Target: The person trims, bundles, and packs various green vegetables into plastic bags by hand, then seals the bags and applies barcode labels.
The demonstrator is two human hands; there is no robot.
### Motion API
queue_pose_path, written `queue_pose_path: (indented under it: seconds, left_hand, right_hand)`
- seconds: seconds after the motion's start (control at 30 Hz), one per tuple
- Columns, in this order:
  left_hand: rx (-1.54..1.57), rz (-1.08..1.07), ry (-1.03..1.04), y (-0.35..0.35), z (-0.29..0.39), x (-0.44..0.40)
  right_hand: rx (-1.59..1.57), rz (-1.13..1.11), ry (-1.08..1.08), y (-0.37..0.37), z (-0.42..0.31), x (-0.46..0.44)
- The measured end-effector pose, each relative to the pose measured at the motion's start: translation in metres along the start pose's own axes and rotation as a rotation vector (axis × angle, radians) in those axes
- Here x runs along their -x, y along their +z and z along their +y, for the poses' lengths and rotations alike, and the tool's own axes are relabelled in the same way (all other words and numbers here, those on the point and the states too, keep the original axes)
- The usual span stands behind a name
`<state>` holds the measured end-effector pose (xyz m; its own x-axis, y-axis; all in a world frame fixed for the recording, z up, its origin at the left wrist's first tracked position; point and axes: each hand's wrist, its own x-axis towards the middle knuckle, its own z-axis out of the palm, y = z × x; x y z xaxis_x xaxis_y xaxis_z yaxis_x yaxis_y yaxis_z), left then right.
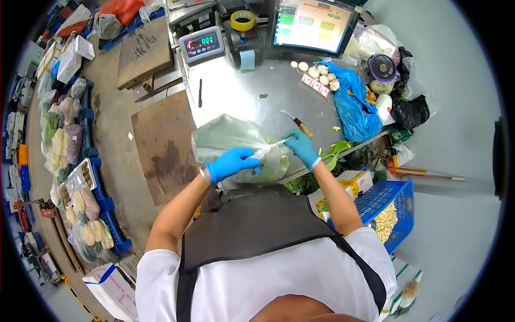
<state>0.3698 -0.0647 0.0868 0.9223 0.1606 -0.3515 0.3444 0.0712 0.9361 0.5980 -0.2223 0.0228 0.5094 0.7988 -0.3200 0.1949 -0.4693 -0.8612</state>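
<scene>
A translucent plastic bag (228,138) with something pale green inside lies at the near edge of the metal table. My left hand (230,165), in a blue glove, is closed at the gathered part of the bag, its thumb and fingertips on the plastic. In a teal glove, my right hand (302,147) pinches a twisted end of the bag and pulls it taut to the right. Just beyond the right hand lies a curved knife (303,127) with a wooden handle. The bag's lower part is partly hidden behind my left hand.
On the metal table (252,96) stand a scale (201,44), a label printer (244,43) with yellow tape (242,21), and a monitor (314,27). Garlic bulbs (322,75) and a blue bag (354,104) lie right. A blue basket (403,206) stands lower right.
</scene>
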Motion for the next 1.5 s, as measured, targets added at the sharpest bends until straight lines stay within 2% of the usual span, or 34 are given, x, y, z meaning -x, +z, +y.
queue_pose_path:
  seconds: [0.03,0.07,0.17,0.2,0.3,0.4,0.5,0.53,0.63,0.67,0.77,0.8,0.9,0.93,1.0,1.07,1.1,1.17,1.2,1.23,1.27,1.3,1.33,1.43,1.5]
  left_hand:
    - [-0.025,0.014,0.008,0.0,-0.007,0.004]
    - [-0.288,0.119,0.297,0.006,-0.01,0.003]
    - [0.373,0.181,0.031,0.021,0.0,0.015]
    - [0.41,0.175,0.027,0.016,-0.01,0.01]
    - [0.982,0.195,0.216,0.022,-0.005,-0.002]
    - [0.739,0.168,0.209,0.029,0.001,-0.007]
    - [0.395,0.113,0.124,0.031,-0.001,-0.015]
    - [0.297,0.086,0.064,0.032,-0.001,-0.019]
    - [0.371,0.035,0.106,0.038,0.01,-0.025]
    - [0.454,0.018,0.148,0.039,0.013,-0.025]
    - [0.148,0.056,0.064,0.031,-0.029,-0.039]
    - [0.06,0.187,0.085,0.038,-0.015,-0.038]
    - [-0.481,0.092,0.501,0.046,-0.008,-0.034]
    - [-0.566,0.058,0.574,0.048,-0.003,-0.036]
    - [-0.573,0.007,0.556,0.036,-0.003,-0.039]
    - [-0.584,0.008,0.535,0.023,0.009,-0.037]
    - [-0.546,0.102,0.487,0.018,0.016,-0.036]
    - [-0.465,0.294,0.386,0.011,0.024,-0.035]
    - [-0.267,0.452,0.311,0.009,0.02,-0.036]
    - [-0.235,0.519,0.281,0.003,0.019,-0.041]
    - [-0.204,0.59,0.25,-0.004,0.019,-0.046]
    - [-0.173,0.664,0.218,-0.011,0.017,-0.049]
    - [-0.057,0.635,0.109,-0.017,0.006,-0.051]
    - [0.141,0.585,-0.035,-0.025,0.011,-0.061]
    - [0.263,0.534,-0.088,-0.03,0.014,-0.073]
  right_hand:
    - [-0.075,0.052,0.082,0.011,0.027,-0.013]
    - [-0.148,0.098,0.161,0.019,0.039,-0.021]
    - [-0.148,0.116,0.101,0.02,0.033,-0.017]
    - [-0.314,0.037,0.143,0.01,0.003,-0.004]
    - [-0.676,-0.33,0.053,-0.014,-0.056,0.029]
    - [-0.589,-0.451,0.0,-0.006,-0.053,0.04]
    - [-0.865,-0.361,0.17,-0.003,-0.082,0.042]
    - [-0.86,-0.381,0.241,0.002,-0.055,0.039]
    - [-0.392,-0.334,0.04,0.007,-0.068,0.045]
    - [-0.152,-0.183,-0.05,0.009,-0.077,0.051]
    - [0.356,0.161,-0.325,0.015,-0.052,0.038]
    - [0.197,0.327,-0.169,0.024,-0.045,0.03]
    - [-0.172,0.299,0.07,0.035,0.005,-0.01]
    - [-0.156,0.199,0.052,0.036,0.015,-0.015]
    - [-0.129,0.002,-0.006,0.034,0.017,-0.035]
    - [-0.236,-0.304,-0.012,-0.003,0.019,-0.052]
    - [-0.288,-0.458,-0.022,-0.028,0.016,-0.064]
    - [-0.006,-0.209,0.204,-0.078,0.009,-0.095]
    - [0.469,-0.007,-0.088,-0.106,0.079,-0.133]
    - [0.939,0.201,-0.383,-0.123,0.146,-0.163]
    - [0.948,0.344,-0.208,-0.134,0.135,-0.169]
    - [0.98,0.411,-0.124,-0.141,0.133,-0.176]
    - [1.009,0.475,-0.037,-0.148,0.131,-0.184]
    - [1.133,0.448,-0.073,-0.143,0.149,-0.207]
    - [1.161,0.436,-0.141,-0.12,0.126,-0.219]
